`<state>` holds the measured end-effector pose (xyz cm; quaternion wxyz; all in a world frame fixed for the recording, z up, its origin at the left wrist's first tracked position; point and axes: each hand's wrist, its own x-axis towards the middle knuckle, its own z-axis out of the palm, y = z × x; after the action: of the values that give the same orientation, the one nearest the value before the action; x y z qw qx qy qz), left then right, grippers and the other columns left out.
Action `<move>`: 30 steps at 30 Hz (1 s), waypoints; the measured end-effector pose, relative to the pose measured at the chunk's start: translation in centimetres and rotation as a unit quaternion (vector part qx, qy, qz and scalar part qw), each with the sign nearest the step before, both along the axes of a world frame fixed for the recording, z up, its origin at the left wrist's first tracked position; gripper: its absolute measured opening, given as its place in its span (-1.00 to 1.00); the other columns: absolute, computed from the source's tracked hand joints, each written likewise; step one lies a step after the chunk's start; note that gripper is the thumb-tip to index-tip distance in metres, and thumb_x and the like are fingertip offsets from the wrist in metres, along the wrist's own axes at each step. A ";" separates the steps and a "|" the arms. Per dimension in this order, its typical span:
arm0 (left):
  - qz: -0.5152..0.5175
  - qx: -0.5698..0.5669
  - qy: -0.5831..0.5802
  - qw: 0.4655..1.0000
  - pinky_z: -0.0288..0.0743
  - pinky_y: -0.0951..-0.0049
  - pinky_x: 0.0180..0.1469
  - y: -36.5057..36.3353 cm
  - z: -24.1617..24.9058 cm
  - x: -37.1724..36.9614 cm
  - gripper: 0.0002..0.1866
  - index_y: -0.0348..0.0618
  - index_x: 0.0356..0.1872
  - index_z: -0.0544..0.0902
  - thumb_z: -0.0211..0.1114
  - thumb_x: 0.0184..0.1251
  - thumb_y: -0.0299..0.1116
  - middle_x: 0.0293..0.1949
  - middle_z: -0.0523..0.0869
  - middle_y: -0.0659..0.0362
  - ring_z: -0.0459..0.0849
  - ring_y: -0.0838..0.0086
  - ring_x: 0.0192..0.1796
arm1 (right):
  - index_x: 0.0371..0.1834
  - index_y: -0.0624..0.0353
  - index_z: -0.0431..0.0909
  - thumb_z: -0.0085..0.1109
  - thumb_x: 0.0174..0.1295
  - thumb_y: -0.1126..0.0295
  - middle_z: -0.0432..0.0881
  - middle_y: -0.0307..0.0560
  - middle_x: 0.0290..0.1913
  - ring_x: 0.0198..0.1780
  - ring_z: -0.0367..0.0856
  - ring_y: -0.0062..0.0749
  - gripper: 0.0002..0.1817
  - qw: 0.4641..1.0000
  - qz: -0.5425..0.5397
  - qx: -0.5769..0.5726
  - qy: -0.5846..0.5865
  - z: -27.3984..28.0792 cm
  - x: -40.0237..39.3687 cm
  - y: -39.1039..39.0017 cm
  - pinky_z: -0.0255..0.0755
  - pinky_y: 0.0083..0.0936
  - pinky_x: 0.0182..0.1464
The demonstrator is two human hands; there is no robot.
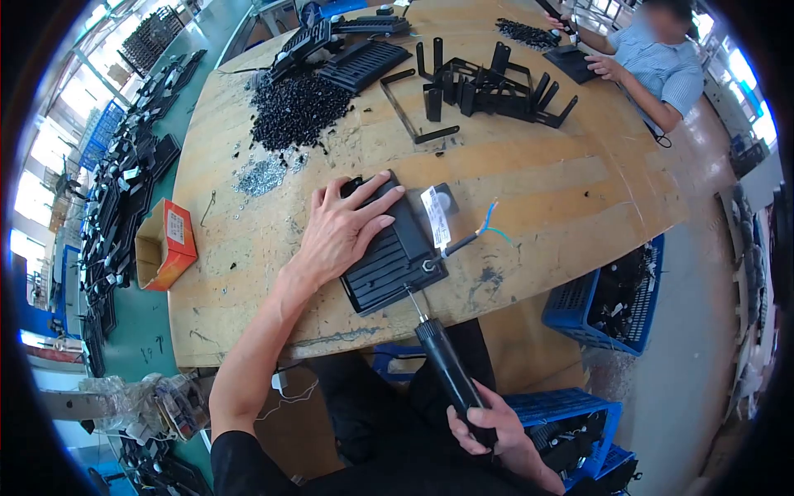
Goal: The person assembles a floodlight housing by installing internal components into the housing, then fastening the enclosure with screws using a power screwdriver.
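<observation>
A black finned floodlight housing (pixel 387 273) lies on the table in front of me, fins up. My left hand (pixel 347 217) rests across its upper left part, fingers spread over the surface. My right hand (pixel 490 423) is wrapped around the rear of a black electric screwdriver (pixel 451 364). The driver's thin bit reaches the near edge of the housing, by a corner hole. Beside that spot is a metal cable gland (pixel 429 266), and a short cable (pixel 463 245) with bare blue, green-yellow and brown wire ends leaves the housing. A white label (pixel 435 217) stands along its right side.
Black small parts (pixel 298 107) and silver screws (pixel 263 174) are heaped at the back left. U-shaped brackets (pixel 496 91) pile up behind. An orange carton (pixel 168 245) sits left; blue crates (pixel 571 318) stand below the edge. Another person (pixel 657 62) works at the far right.
</observation>
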<state>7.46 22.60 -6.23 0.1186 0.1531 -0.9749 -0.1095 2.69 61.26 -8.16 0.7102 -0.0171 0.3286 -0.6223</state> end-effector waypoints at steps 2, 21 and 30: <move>-0.001 -0.023 -0.002 1.000 0.15 -0.06 0.53 -0.1 -0.5 0.1 -0.52 0.24 0.54 0.58 0.12 0.70 -0.07 0.63 0.46 0.30 0.39 -0.08 0.41 | 0.77 0.11 -0.03 0.24 0.51 0.25 0.50 -0.02 -0.26 -0.58 0.51 -0.48 -0.12 0.961 -0.026 -0.077 -0.264 -1.1 -0.3 0.3 0.32 -0.63 -0.62; -0.129 0.010 -0.060 0.990 0.57 0.09 0.29 -1.2 3.1 -0.3 -0.49 -0.21 0.16 0.57 0.36 0.51 0.02 0.11 0.70 -0.04 0.65 0.00 0.27 | 0.70 0.30 0.08 0.40 0.31 0.41 0.66 0.01 -0.37 -0.65 0.60 -0.47 -0.06 0.963 -0.100 0.012 0.248 0.1 -3.2 4.2 0.32 -0.62 -0.71; 0.116 -0.068 0.029 0.990 0.68 0.02 -0.15 6.6 2.0 4.3 -0.58 -0.19 0.12 0.64 0.34 0.55 -0.04 -0.20 0.79 -0.03 0.82 0.02 -0.14 | 0.75 0.23 0.09 0.37 0.31 0.45 0.63 -0.08 -0.40 -0.63 0.59 -0.54 -0.05 0.949 -0.108 0.032 0.294 1.5 -3.3 2.2 0.30 -0.64 -0.69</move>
<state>11.78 29.22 -4.23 0.1692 0.2537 -0.9518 -0.0327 -0.66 63.43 -6.67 0.5110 -0.1408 0.5423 -0.6519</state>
